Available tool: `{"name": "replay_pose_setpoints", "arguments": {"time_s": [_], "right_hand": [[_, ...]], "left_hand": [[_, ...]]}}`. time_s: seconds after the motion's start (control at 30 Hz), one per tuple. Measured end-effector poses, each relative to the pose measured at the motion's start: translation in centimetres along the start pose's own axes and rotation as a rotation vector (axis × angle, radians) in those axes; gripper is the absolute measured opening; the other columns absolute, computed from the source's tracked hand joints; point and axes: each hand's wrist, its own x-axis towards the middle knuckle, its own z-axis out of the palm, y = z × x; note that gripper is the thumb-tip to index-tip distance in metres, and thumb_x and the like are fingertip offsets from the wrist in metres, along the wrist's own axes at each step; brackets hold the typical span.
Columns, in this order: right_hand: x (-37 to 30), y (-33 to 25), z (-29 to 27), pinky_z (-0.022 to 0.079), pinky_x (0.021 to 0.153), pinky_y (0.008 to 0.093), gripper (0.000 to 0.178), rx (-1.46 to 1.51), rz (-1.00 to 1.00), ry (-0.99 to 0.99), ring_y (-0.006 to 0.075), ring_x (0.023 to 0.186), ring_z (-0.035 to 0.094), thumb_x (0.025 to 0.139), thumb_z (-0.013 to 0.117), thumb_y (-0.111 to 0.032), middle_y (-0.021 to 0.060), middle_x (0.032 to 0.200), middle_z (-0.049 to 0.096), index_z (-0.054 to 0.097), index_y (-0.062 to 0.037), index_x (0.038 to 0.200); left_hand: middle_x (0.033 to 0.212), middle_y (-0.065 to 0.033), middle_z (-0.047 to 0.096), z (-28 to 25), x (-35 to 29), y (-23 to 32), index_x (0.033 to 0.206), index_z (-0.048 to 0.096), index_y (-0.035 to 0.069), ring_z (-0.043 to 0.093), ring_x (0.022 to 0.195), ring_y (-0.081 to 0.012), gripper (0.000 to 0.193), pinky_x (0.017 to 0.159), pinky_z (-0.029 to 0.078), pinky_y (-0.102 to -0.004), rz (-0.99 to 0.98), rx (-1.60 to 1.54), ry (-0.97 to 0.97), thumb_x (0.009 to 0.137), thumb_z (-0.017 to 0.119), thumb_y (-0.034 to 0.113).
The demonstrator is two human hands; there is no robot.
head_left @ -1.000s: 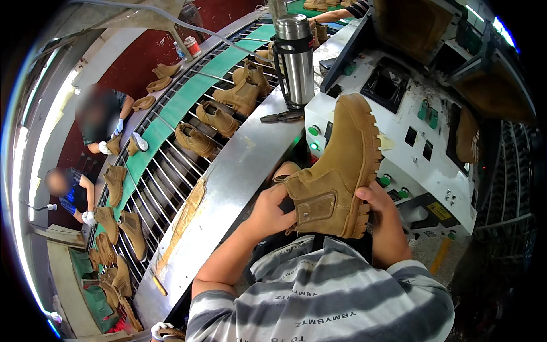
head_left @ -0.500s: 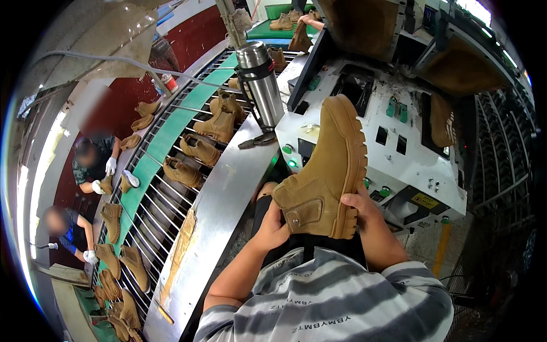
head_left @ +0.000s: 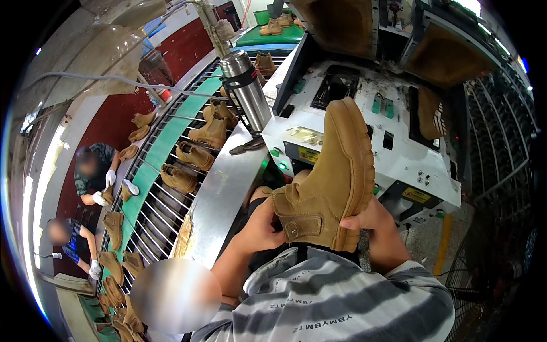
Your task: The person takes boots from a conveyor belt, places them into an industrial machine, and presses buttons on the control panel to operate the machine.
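A tan ankle boot point(head_left: 322, 188) is held up in front of my body, its toe pointing away and its thick ridged sole turned to the right. My left hand point(head_left: 262, 228) grips the boot's upper at the ankle opening, beside a stitched strap with a round stud. My right hand point(head_left: 367, 216) is closed round the sole at the heel, its thumb lying against the side. Parts of the fingers of both hands are hidden behind the boot. Just beyond it stands a white machine point(head_left: 293, 134) with raised padded lids.
Tan boots point(head_left: 196, 154) sit on a roller conveyor point(head_left: 156, 211) with a green belt point(head_left: 145, 168), left of a metal bench point(head_left: 219, 196). A steel flask point(head_left: 245, 91) and dark pliers point(head_left: 248, 146) rest there. Two gloved co-workers point(head_left: 94, 165) handle boots at far left. Another boot point(head_left: 430, 114) lies in the machine's right-hand opening.
The view has shifted slightly. The boot stays in both hands, lowered a little toward me. A co-worker's hand at the far end has gone from view, and a blurred patch now covers the bench's near end.
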Motion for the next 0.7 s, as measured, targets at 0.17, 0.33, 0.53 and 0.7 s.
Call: {"name": "replay_pose_setpoints", "arguments": {"time_s": [0.17, 0.33, 0.53, 0.7], "right_hand": [[-0.3, 0.0, -0.4, 0.033, 0.107, 0.0381, 0.112, 0.006, 0.026, 0.028, 0.0202, 0.129, 0.038, 0.063, 0.084, -0.026, 0.0098, 0.141, 0.039, 0.014, -0.0025, 0.148], [-1.2, 0.2, -1.0, 0.032, 0.108, 0.0386, 0.116, 0.029, 0.112, 0.052, 0.0209, 0.131, 0.037, 0.064, 0.084, -0.029, 0.0104, 0.142, 0.037, 0.01, -0.0026, 0.149], [0.0, 1.2, -2.2, 0.03, 0.109, 0.0392, 0.127, 0.067, 0.253, -0.074, 0.0229, 0.133, 0.034, 0.065, 0.083, -0.032, 0.0119, 0.146, 0.032, -0.007, -0.0052, 0.15], [0.8, 2.1, -2.1, 0.025, 0.112, 0.0402, 0.132, -0.05, 0.252, 0.012, 0.0244, 0.138, 0.027, 0.064, 0.082, -0.04, 0.0131, 0.151, 0.024, -0.012, -0.0062, 0.15]], "left_hand": [[0.131, -0.0126, 0.051, -0.3, 1.1, 1.5, 0.135, 0.038, -0.003, 0.052, 0.119, -0.0217, 0.073, 0.099, 0.042, -0.0331, -0.075, 0.213, -0.075, 0.072, 0.074, 0.001], [0.125, -0.0162, 0.054, 0.0, 1.0, 0.1, 0.137, 0.031, -0.003, 0.056, 0.115, -0.0275, 0.08, 0.096, 0.043, -0.035, 0.015, 0.33, -0.104, 0.071, 0.076, 0.003], [0.127, -0.0193, 0.052, -1.2, 1.6, -1.4, 0.138, 0.024, -0.003, 0.056, 0.116, -0.0275, 0.085, 0.095, 0.044, -0.0359, -0.043, 0.331, -0.204, 0.072, 0.077, 0.005], [0.129, -0.0219, 0.048, -1.8, 1.4, -4.5, 0.139, 0.014, -0.003, 0.054, 0.118, -0.032, 0.09, 0.097, 0.044, -0.0373, -0.041, 0.26, -0.239, 0.075, 0.076, 0.007]]}}
